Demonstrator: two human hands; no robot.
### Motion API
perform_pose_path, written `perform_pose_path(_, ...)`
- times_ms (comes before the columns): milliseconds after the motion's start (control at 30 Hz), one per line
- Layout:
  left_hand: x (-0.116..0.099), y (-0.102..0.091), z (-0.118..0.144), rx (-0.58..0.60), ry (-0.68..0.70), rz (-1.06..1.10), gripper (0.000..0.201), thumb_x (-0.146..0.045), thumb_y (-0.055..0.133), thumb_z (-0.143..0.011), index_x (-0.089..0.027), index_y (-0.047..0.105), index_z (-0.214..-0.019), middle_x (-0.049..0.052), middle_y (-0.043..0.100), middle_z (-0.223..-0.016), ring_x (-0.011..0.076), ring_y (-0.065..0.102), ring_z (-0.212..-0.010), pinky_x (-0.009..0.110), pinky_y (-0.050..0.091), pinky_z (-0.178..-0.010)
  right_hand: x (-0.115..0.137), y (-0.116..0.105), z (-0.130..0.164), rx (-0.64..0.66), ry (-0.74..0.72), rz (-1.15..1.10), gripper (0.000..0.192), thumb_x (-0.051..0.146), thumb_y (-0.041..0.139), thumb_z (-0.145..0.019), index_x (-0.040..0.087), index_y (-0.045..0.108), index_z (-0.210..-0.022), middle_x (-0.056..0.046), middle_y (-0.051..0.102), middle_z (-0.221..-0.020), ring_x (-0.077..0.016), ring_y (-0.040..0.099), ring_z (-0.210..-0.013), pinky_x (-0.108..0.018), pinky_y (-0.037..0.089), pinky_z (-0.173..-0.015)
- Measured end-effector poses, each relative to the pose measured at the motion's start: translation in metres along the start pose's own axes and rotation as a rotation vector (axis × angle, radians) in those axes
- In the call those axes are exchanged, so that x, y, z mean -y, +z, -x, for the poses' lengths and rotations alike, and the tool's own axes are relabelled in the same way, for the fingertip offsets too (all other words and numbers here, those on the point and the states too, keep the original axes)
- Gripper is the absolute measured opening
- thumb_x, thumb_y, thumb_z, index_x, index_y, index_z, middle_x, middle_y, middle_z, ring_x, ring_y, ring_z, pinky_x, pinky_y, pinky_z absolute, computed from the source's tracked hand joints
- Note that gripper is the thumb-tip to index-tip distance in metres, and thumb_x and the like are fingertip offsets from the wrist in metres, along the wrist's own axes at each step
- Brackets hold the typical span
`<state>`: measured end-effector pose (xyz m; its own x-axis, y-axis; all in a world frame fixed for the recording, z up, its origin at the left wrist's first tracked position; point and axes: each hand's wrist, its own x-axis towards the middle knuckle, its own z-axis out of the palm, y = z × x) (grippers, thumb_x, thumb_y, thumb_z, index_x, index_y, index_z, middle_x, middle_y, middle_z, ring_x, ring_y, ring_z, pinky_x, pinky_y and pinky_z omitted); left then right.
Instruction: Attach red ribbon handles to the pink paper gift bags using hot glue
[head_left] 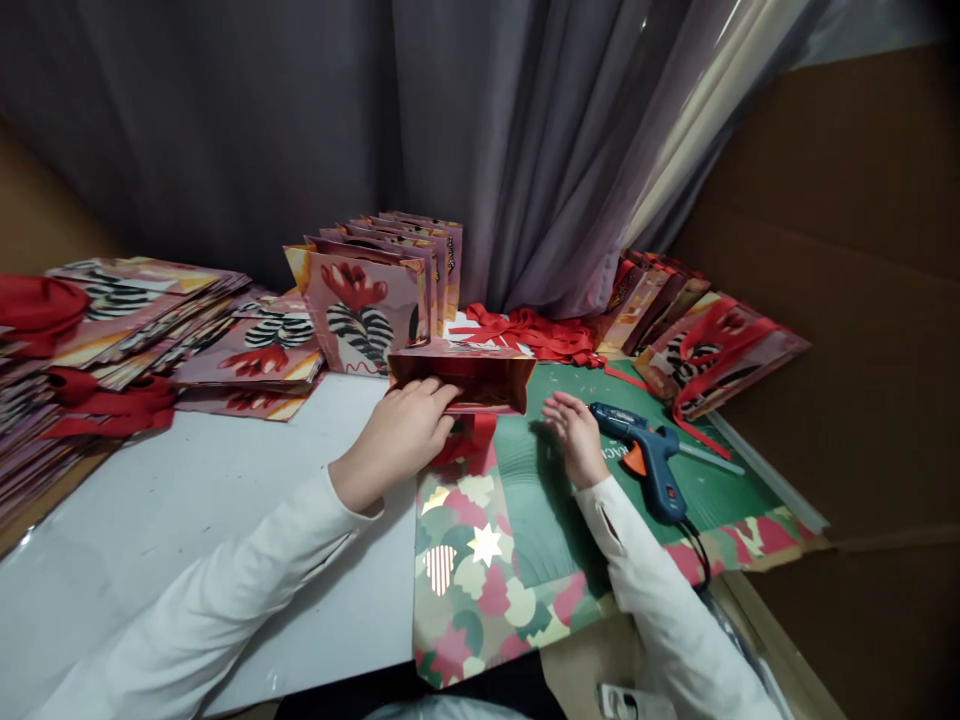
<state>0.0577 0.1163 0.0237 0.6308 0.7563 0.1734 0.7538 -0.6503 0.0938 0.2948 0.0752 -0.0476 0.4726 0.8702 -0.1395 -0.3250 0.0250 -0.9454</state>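
Observation:
A gift bag (517,385) stands with its mouth toward me, dark red inside, and a red ribbon (480,435) hangs below its near rim. My left hand (412,425) grips the bag at its left side, with the fingertips reaching into the mouth. To the right of the bag, apart from it, my right hand (574,430) is open with its fingers stretched out and nothing in it. A blue glue gun (652,455) with an orange trigger and a glue stick in its rear lies just beyond that hand on the green board (525,500).
A row of upright bags (367,310) stands at the back. Flat bags (255,350) are stacked on the left, with red ribbons (112,400) on them. More red ribbon (532,335) lies in a heap behind. Finished-looking bags (720,350) lean by the cardboard wall (847,300) on the right.

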Motion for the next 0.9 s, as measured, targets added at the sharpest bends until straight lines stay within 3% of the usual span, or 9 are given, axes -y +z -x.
perform_pose_path(67,-0.001,-0.002,-0.001,-0.024,-0.023,0.034,0.033,-0.021,0.039,-0.088,-0.016,0.056,-0.116,0.009,0.063,-0.106,0.0262,0.06,-0.097,0.037,0.046,-0.077,0.008,0.007,0.029,0.118,0.002,0.064,0.014,0.029,0.063,-0.074,0.019,0.061,-0.085,-0.001,0.068,-0.078,-0.0108,0.061,-0.061,-0.024,0.049,-0.059)
perform_pose_path(133,-0.003,-0.003,-0.002,-0.056,-0.047,0.069,0.028,-0.022,0.041,-0.088,-0.018,0.057,-0.11,0.007,0.064,-0.105,0.0246,0.062,-0.093,0.035,0.046,-0.072,0.009,0.016,0.067,0.422,0.059,0.227,0.019,0.036,0.062,-0.08,0.018,0.062,-0.085,-0.001,0.066,-0.072,-0.0095,0.059,-0.056,-0.021,0.046,-0.054)
perform_pose_path(267,-0.003,-0.007,-0.001,-0.076,-0.087,0.144,0.025,-0.026,0.042,-0.088,-0.023,0.06,-0.104,0.003,0.067,-0.103,0.023,0.063,-0.087,0.032,0.043,-0.065,-0.012,0.012,0.114,0.829,0.608,0.188,0.034,0.043,0.066,-0.078,0.019,0.057,-0.1,-0.004,0.069,-0.084,-0.0142,0.066,-0.065,-0.023,0.05,-0.052)
perform_pose_path(333,-0.001,-0.011,-0.001,-0.076,-0.096,0.185,0.025,-0.027,0.042,-0.087,-0.024,0.062,-0.102,0.002,0.068,-0.102,0.0223,0.063,-0.085,0.032,0.041,-0.064,-0.025,-0.004,0.112,0.755,0.67,0.135,0.04,0.041,0.069,-0.075,0.019,0.053,-0.105,-0.007,0.07,-0.092,-0.0182,0.069,-0.071,-0.031,0.054,-0.059)
perform_pose_path(467,0.001,-0.023,-0.003,-0.05,-0.102,0.249,0.026,-0.029,0.044,-0.085,-0.024,0.064,-0.099,0.001,0.07,-0.097,0.0212,0.063,-0.083,0.03,0.04,-0.064,-0.03,-0.037,0.089,-0.012,-0.062,0.33,0.028,0.036,0.061,-0.081,0.024,0.052,-0.105,-0.008,0.065,-0.105,-0.0204,0.063,-0.099,-0.042,0.049,-0.091)
perform_pose_path(533,0.0,-0.028,-0.005,-0.024,-0.104,0.254,0.026,-0.029,0.044,-0.084,-0.023,0.065,-0.099,0.002,0.07,-0.094,0.0213,0.063,-0.082,0.03,0.04,-0.065,-0.022,-0.038,0.085,-0.164,-0.298,0.447,0.022,0.035,0.054,-0.086,0.026,0.052,-0.106,-0.008,0.061,-0.112,-0.0204,0.057,-0.107,-0.044,0.042,-0.101)
perform_pose_path(733,-0.009,-0.033,-0.017,0.008,-0.073,0.19,0.026,-0.028,0.046,-0.084,-0.021,0.065,-0.099,0.004,0.071,-0.092,0.0228,0.064,-0.08,0.031,0.041,-0.068,-0.013,0.028,0.088,0.266,-0.268,0.378,0.07,0.038,0.069,-0.077,0.029,0.035,-0.137,-0.009,0.039,-0.146,-0.022,0.04,-0.132,-0.04,0.036,-0.108)
perform_pose_path(833,-0.014,-0.027,-0.019,-0.002,-0.088,0.156,0.024,-0.027,0.046,-0.085,-0.021,0.065,-0.099,0.005,0.07,-0.095,0.0234,0.064,-0.083,0.032,0.044,-0.07,-0.017,0.049,0.095,0.488,-0.008,0.165,0.041,0.045,0.065,-0.079,0.021,0.057,-0.111,-0.006,0.067,-0.098,-0.0189,0.063,-0.093,-0.033,0.049,-0.086)
perform_pose_path(900,-0.018,-0.016,-0.014,-0.007,-0.09,0.096,0.023,-0.025,0.046,-0.086,-0.02,0.065,-0.099,0.007,0.069,-0.096,0.0244,0.064,-0.087,0.033,0.046,-0.071,-0.021,0.045,0.11,0.575,0.222,0.046,0.031,0.047,0.063,-0.081,0.018,0.062,-0.092,0.0,0.062,-0.07,-0.0127,0.059,-0.062,-0.028,0.049,-0.067)
